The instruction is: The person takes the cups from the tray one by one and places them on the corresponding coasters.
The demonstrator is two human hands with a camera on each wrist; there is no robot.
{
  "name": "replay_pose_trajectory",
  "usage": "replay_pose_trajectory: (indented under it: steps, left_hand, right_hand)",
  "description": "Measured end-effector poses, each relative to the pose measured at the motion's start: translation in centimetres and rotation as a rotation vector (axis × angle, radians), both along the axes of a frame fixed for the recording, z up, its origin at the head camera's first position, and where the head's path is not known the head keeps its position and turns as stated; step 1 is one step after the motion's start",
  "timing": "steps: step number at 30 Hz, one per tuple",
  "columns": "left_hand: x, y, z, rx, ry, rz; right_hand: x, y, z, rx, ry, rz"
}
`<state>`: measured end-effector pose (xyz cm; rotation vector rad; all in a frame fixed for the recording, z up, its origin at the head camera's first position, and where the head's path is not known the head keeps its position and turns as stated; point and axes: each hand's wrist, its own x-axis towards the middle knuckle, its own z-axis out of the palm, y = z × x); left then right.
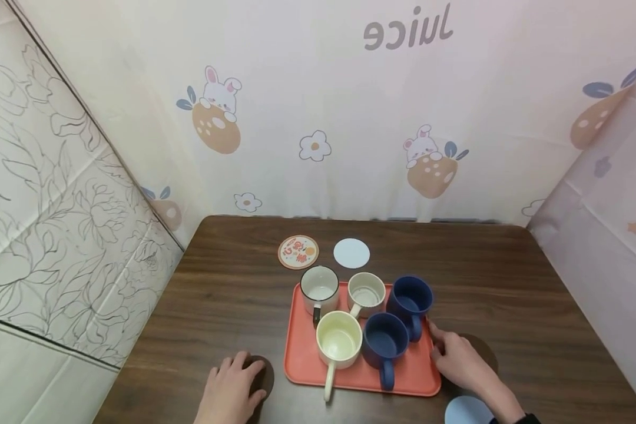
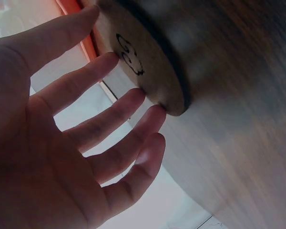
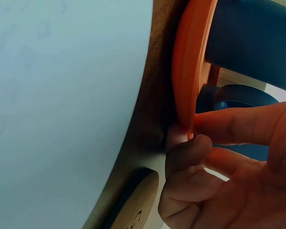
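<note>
A red tray (image 1: 303, 359) holds several mugs. At the back stand a white mug with a dark rim (image 1: 320, 284), a cream mug (image 1: 367, 292) and a dark blue mug (image 1: 410, 294); in front are a pale yellow mug (image 1: 339, 338) and another dark blue mug (image 1: 384, 338). My right hand (image 1: 458, 359) pinches the tray's right edge between thumb and fingers, as the right wrist view shows. Left of the tray, my left hand (image 1: 228, 388) lies by a round brown coaster (image 2: 143, 52). Its fairly straight, spread fingers reach the coaster's rim.
Behind the tray lie a printed round coaster (image 1: 298, 252) and a white round coaster (image 1: 352, 253). A pale blue disc (image 1: 465, 410) lies near the front right. Another brown coaster (image 1: 481, 348) is partly hidden by my right hand. Patterned curtains (image 1: 318, 88) border the wooden table (image 1: 233, 294).
</note>
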<state>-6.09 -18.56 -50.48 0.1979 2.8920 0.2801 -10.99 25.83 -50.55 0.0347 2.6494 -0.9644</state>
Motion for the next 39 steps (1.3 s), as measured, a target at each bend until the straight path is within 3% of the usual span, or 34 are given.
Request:
replay_pose_trajectory:
  steps: [4,13,18,23,32,39]
  left_hand:
    - [-0.2,0.5,-0.4,-0.005,-0.067,0.041]
    - [0.3,0.2,-0.1,0.041,0.012,0.017]
    - [0.9,0.6,0.2,0.096,-0.022,-0.012]
    - [1.1,0.8,-0.2,0.085,-0.082,-0.014]
    - [0.4,0.7,-0.8,0.124,-0.001,0.024]
    - [1.2,1.2,-0.8,0.106,0.047,-0.012]
  right_hand:
    - [0.2,0.0,-0.2,0.013,-0.003,0.000]
    - [0.3,0.1,-0.2,-0.009,0.017,0.002]
    - [0.2,0.2,-0.1,-0.013,-0.010,-0.001]
    - [0.2,0.1,0.0,-0.025,-0.011,0.000]
    - [0.3,0.0,-0.1,-0.012,0.022,-0.005]
    - [0.2,-0.1,-0.1,-0.008,0.016,0.000]
